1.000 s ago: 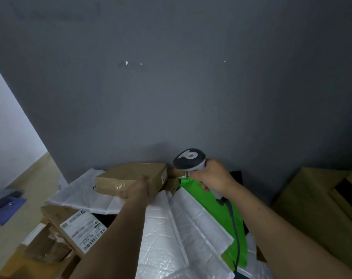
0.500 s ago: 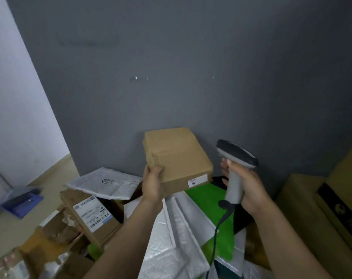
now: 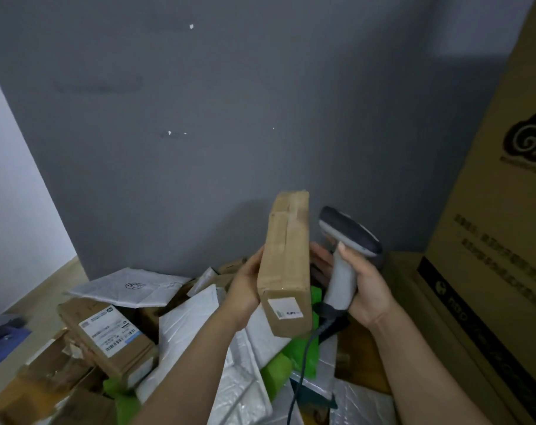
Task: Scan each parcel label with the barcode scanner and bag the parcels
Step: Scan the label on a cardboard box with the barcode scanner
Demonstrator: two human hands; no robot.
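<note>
My left hand grips a flat brown cardboard parcel, held up on edge above the pile. Its narrow side faces me, with a small white sticker near the lower end. The fingertips of that hand show past the parcel's far face. My right hand holds the grey barcode scanner by its handle, just right of the parcel. The scanner's dark head points up and left toward the parcel's hidden face. Its cable hangs down over the pile.
Below lies a pile of parcels: white poly mailers, a green bag, a brown box with a barcode label. Tall cardboard cartons stand at the right. A grey wall rises behind. Bare floor shows at left.
My left hand lifted the brown parcel off the pile and turned it up on edge. My right hand brought the scanner close beside it, head turned toward the parcel.
</note>
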